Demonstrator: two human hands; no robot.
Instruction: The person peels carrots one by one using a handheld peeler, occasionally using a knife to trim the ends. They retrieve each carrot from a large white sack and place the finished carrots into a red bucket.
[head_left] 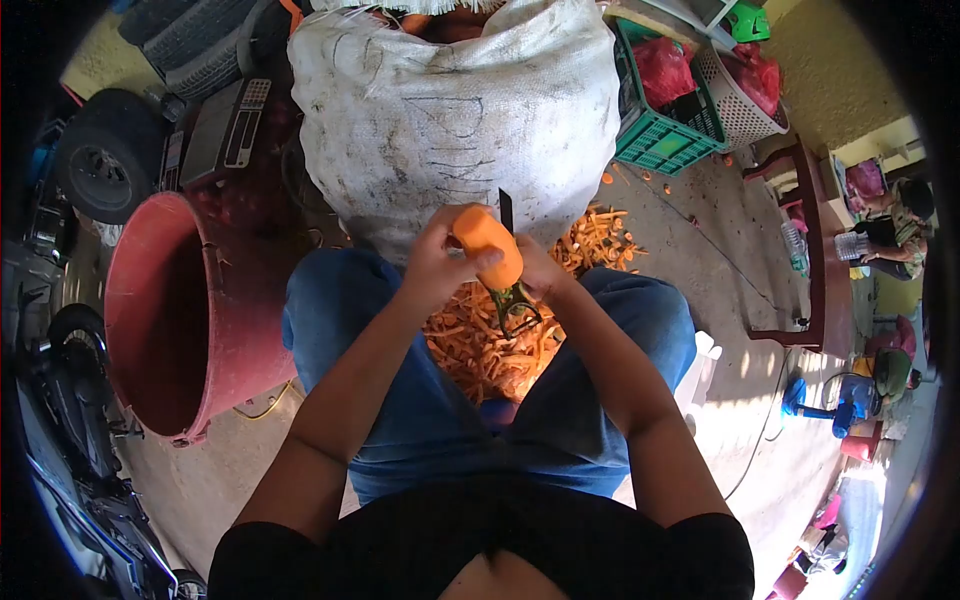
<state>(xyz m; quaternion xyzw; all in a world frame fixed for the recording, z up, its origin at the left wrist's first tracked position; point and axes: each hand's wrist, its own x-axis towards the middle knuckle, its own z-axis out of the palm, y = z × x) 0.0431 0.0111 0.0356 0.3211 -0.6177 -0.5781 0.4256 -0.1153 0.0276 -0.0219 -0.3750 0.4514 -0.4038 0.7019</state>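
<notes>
My left hand is closed around a thick orange carrot, peeled smooth, with its fingers and thumb along the side. My right hand is closed just beside the carrot's lower end. A peeler with a green handle and a looped head points down from the right hand. Above that hand sticks up a dark flat strip, like a knife blade; its lower end is hidden behind the carrot. Orange peelings lie heaped beneath both hands, between the knees.
A large white sack stands directly ahead, orange showing at its mouth. At left is a red barrel on its side, with a scale beyond. A green crate and white basket stand at right; a person is farther right.
</notes>
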